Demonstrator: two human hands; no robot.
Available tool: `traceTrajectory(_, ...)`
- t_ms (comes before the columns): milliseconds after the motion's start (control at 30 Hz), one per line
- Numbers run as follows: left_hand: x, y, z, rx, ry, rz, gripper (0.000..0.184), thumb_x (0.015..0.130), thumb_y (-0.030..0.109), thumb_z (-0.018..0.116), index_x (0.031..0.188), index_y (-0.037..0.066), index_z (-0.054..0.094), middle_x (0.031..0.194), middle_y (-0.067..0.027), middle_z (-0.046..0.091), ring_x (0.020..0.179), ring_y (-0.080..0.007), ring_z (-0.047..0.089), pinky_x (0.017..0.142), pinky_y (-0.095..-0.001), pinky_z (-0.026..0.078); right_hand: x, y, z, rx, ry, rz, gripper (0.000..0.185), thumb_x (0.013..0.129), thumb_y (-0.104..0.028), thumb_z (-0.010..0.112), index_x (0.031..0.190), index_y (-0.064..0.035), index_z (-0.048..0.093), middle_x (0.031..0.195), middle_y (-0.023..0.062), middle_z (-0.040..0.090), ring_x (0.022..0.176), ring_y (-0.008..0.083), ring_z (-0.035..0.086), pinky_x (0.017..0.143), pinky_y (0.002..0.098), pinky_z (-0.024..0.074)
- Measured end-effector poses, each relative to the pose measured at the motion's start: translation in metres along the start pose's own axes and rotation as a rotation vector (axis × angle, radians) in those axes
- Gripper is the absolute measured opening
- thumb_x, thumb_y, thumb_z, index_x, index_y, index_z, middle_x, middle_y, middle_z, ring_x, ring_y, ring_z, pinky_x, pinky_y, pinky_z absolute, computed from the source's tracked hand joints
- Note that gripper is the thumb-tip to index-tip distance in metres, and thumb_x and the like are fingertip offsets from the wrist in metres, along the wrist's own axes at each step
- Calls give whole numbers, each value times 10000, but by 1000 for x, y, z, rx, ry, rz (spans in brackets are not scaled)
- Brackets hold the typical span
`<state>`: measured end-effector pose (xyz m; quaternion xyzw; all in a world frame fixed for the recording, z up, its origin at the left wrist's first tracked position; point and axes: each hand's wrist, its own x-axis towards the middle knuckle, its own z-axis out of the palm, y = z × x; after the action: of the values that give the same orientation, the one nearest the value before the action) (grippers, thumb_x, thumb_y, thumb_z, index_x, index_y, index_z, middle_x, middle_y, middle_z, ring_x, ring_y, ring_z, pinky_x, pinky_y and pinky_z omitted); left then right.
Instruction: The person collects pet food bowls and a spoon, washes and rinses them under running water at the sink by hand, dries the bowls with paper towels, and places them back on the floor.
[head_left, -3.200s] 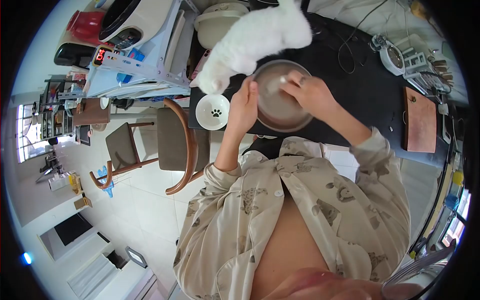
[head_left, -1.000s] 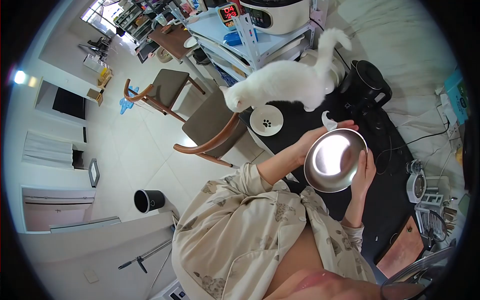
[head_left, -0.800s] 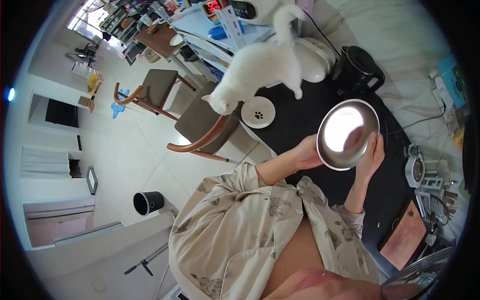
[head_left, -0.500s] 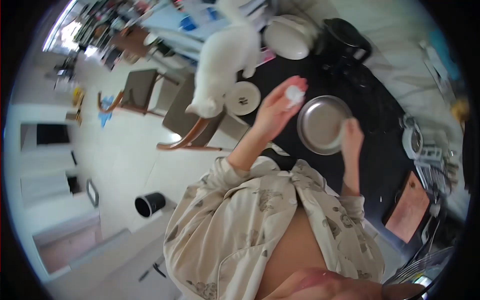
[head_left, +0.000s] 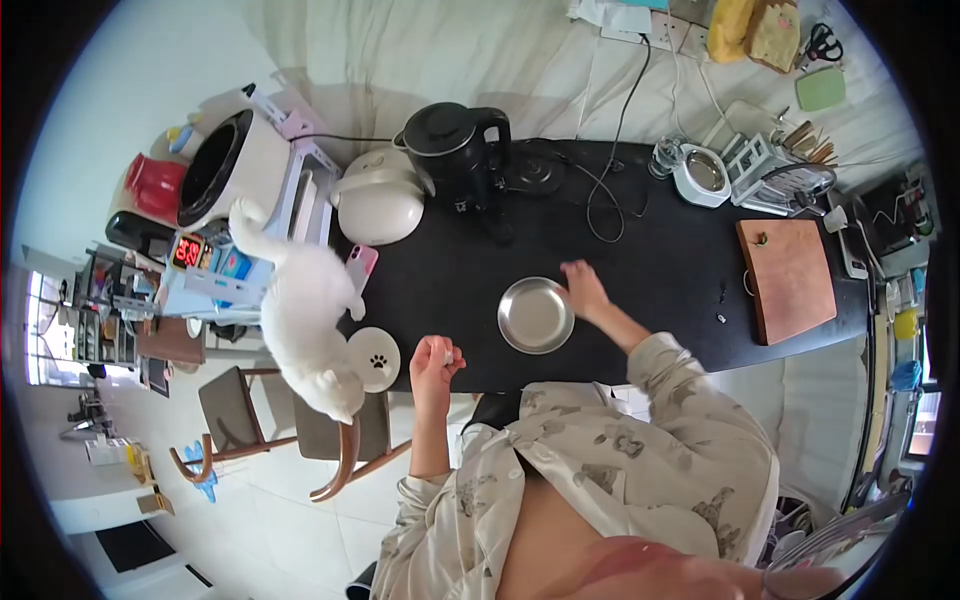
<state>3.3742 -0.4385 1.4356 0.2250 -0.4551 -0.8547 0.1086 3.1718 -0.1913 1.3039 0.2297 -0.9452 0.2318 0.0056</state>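
Note:
My left hand (head_left: 435, 368) is closed around a small crumpled white wad (head_left: 448, 357), mostly hidden by the fingers. It is held just off the table's front edge, to the right of a round white dish (head_left: 374, 360) with a black paw print. A shallow round metal bowl (head_left: 536, 317) lies flat on the black table, with nothing visible inside. At its right rim is my right hand (head_left: 590, 293), thumb and fingers apart; whether the thumb touches the rim I cannot tell.
A white cat (head_left: 305, 320) stretches across the table's left end beside a phone (head_left: 362, 263). Behind are a white lidded appliance (head_left: 380, 205) and a black kettle (head_left: 455, 150). A loose cable (head_left: 592, 205) curls on the table (head_left: 660, 290). A wooden cutting board (head_left: 790, 280) lies at right.
The view has swung and levelled, showing more of the wall. My left hand has closed over the white wad that lay in its open palm and moved away from the bowl. My right hand remains beside the bowl.

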Motion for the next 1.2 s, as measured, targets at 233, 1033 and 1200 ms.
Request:
traceTrajectory(233,2,-5,28,3,-4,-57,159,947,197,472,953,52,538,766,-33,538,708,-133,570,658,-293,511,251,-34,-275,1693,544,-23,280,861,-138,586,1013,84,506,947,128,595,823,260,621,818,361,516)
traceTrajectory(1033,32,-95,-15,1231,-35,233,242,869,263,575,800,33,612,611,-90,582,529,-179,566,484,-308,426,316,0,-284,1155,821,71,191,781,-133,578,911,-17,656,720,89,641,611,172,561,601,276,465)
traceTrajectory(1200,57,-148,-38,1277,-165,-13,452,854,411,567,633,19,534,561,-142,579,555,-313,598,524,-385,455,286,18,-237,1319,789,29,398,774,-185,682,1070,40,540,792,12,564,672,93,541,595,242,420)
